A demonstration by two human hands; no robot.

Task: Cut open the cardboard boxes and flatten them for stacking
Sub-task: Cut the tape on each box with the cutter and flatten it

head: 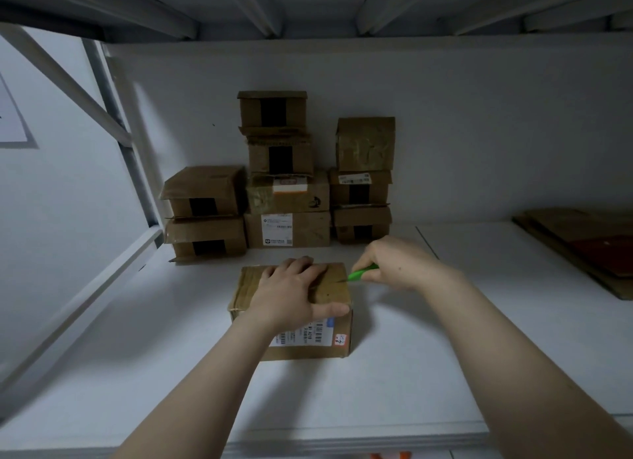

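Forearms: both come in from the bottom of the frame, the left toward centre, the right from the lower right.
Left hand (pixel 291 287): spread flat on top of the box (pixel 303 350), fingers straight, thumb along the near top edge; it presses down and grips nothing.
Right hand (pixel 399 263): fingers curled round a green cutter (pixel 363 273), whose tip touches the right end of the box's top face.
Box position: centre of the frame on the white worktop (pixel 428 373), just in front of the stacked boxes (pixel 287 230) at the back wall.
Box look: brown, closed, its top covered in wrinkled brownish tape. The near face carries a white barcode label and a small pink sticker at its lower right.
Step in hand: probably the start of the cut along the top seam.
Doing it well: a shallow blade drawn straight along the tape. The left fingers seem to lie in the cut's path, so they belong off that line. Firm downward pressure should stop the box sliding.
Right edge: flattened cardboard (pixel 582 246) lies well apart.
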